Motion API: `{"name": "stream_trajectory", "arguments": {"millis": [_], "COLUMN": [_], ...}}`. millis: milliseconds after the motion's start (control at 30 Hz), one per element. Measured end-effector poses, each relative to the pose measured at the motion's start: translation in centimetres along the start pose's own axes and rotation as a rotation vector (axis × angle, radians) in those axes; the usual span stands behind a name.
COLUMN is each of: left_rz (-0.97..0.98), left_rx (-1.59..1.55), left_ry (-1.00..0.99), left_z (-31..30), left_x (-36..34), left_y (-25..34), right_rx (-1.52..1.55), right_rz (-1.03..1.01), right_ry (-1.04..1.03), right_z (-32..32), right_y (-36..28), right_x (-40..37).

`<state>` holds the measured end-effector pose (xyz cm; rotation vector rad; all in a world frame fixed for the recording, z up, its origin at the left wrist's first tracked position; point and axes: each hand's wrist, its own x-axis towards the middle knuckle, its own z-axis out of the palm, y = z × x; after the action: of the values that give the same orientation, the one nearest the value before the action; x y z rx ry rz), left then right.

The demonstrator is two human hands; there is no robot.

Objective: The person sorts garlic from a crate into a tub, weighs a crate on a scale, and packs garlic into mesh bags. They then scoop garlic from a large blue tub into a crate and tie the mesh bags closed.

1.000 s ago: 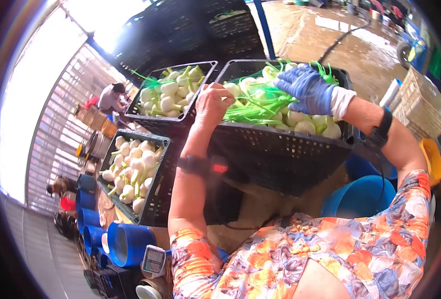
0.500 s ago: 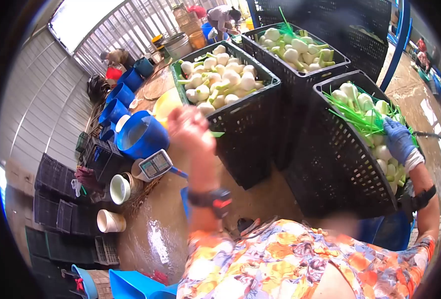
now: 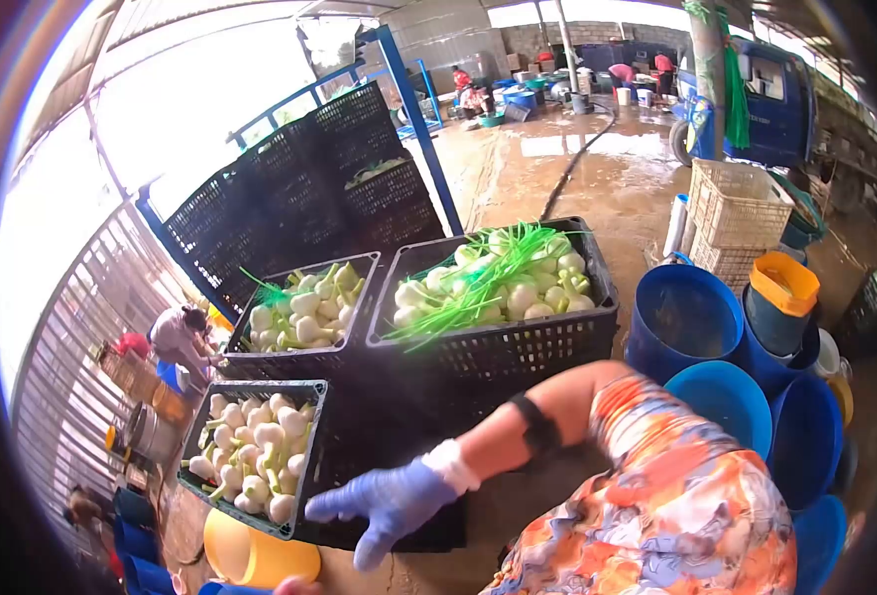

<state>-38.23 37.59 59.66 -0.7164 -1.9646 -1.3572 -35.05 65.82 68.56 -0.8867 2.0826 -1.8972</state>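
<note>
My right hand, in a blue glove, reaches out with the fingers apart and nothing in it. Its fingertips are right at the corner of a dark crate filled with white bulbs that have short green stalks. Only a sliver of my bare left hand shows at the bottom edge; its fingers are mostly hidden. Bright green plastic strands lie over the bulbs in a wide black crate beyond my right arm. Another black crate of bulbs stands to its left.
Blue barrels stand to my right, by an orange-topped bucket and pale crates. A yellow tub is at lower left. Tall black crates stack behind. A person bends at the left. A blue truck is far right.
The view has swung right. My right hand has left the green strands in the wide crate and moved left to the other crate's corner. My left hand has dropped almost out of view.
</note>
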Motion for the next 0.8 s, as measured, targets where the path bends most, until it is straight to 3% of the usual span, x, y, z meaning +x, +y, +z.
{"name": "stream_trajectory", "arguments": {"millis": [67, 100, 167, 267, 333, 433, 500, 567, 600, 700, 800], "left_rz": [-0.006, -0.006, 0.161, 0.279, 0.315, 0.334, 0.280, 0.116, 0.188, 0.002, -0.085], "left_rx": [-0.034, -0.032, 0.185, 0.100, 0.027, -0.074, -0.139, -0.046, 0.074, 0.309, 0.438], "left_ry": [-0.317, -0.317, -0.576, -0.644, -0.646, -0.575, -0.414, -0.338, -0.278, -0.165, -0.181], "left_z": [3.7, 4.2, 4.6, 4.4, 4.4, 4.2, 3.6, 1.1, 0.5, -1.8, -2.6], "left_x": [0.7, 0.8, 0.7, 0.8, 0.9, 1.7, 2.4, 3.2, 4.8, 8.0, 10.4], "left_y": [1.7, 3.2, 5.5, 5.5, 5.0, 4.4, 2.2, -0.2, -0.4, -2.0, -4.5], "right_rx": [0.120, 0.177, 0.373, 0.718, 0.814, 0.669, 0.628, 0.625, 0.588, 0.344, 0.610], "right_rz": [-0.001, -0.029, -0.066, -0.060, -0.045, 0.048, 0.067, -0.029, -0.089, -0.011, -0.044], "right_ry": [0.098, 0.185, 0.285, 0.422, 0.466, 0.592, 0.636, 0.688, 0.685, 0.764, 0.663], "right_z": [3.1, 4.1, 5.1, 6.5, 6.8, 5.0, 2.5, 0.0, -1.7, -5.5, -8.1], "right_y": [1.7, 2.3, 3.7, 4.6, 4.7, 4.4, 3.6, 5.2, 7.0, 9.6, 13.7], "right_x": [1.5, 2.0, 2.0, 1.7, 1.4, 0.8, -0.6, -1.5, -2.0, -2.2, -1.4]}}
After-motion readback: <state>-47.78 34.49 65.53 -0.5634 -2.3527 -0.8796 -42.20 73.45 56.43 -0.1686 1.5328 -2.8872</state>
